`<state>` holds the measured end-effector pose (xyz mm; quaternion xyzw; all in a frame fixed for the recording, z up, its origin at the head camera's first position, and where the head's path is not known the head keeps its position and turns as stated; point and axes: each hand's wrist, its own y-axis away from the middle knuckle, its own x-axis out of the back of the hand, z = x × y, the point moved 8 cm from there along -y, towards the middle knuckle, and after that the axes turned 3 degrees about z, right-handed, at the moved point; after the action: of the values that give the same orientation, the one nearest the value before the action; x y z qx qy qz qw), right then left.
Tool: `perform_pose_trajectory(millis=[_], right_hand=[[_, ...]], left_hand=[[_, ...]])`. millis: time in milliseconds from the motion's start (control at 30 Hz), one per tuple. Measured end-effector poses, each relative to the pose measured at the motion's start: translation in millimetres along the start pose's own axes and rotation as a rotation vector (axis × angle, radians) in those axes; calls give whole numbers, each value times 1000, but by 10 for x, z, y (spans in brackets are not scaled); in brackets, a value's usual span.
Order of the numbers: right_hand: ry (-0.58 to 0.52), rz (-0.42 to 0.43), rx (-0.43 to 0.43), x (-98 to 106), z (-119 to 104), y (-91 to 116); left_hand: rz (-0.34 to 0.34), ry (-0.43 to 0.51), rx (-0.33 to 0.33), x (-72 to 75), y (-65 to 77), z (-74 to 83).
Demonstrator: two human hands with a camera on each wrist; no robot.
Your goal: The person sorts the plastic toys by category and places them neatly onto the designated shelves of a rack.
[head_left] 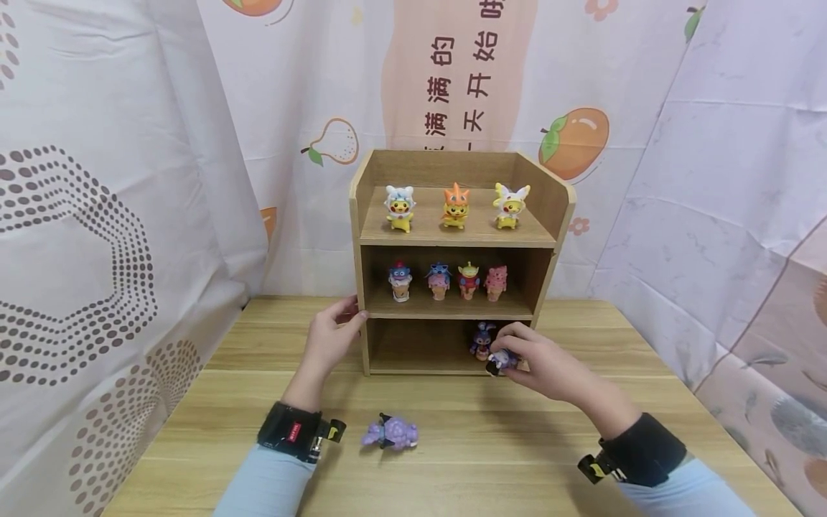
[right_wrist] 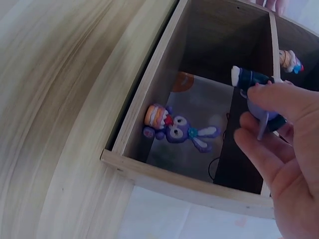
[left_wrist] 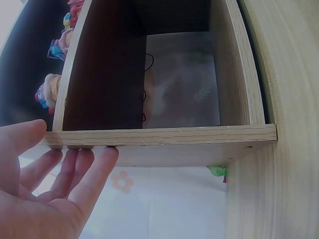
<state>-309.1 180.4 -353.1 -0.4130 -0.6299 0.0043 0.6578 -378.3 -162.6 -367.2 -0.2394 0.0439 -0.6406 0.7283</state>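
Observation:
My left hand [head_left: 332, 337] rests against the left side panel of a wooden display shelf [head_left: 446, 240], its fingertips on the outer face and thumb by the front edge. At the right of the bottom compartment, my right hand [head_left: 543, 362] pinches a small lavender figurine [head_left: 501, 361] with dark parts. The right wrist view shows this figurine [right_wrist: 251, 78] between thumb and fingers, partly hidden by them. Just behind it, a purple rabbit figurine [head_left: 482, 341] with a cake stands in that compartment. A purple figurine [head_left: 391, 433] lies on the table in front of the shelf.
Three yellow figurines in costumes [head_left: 455, 207] stand on the top shelf. Several ice-cream-cone figurines [head_left: 439, 281] line the middle compartment. The shelf sits at the back of a wooden table [head_left: 271, 459], before a printed curtain [head_left: 297, 86].

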Motion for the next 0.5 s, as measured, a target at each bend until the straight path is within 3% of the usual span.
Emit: perform_pose_trajectory(millis=[500], right_hand=[[149, 74, 120, -165, -143, -200]], left_hand=[[-11, 36, -8, -9, -12, 0]])
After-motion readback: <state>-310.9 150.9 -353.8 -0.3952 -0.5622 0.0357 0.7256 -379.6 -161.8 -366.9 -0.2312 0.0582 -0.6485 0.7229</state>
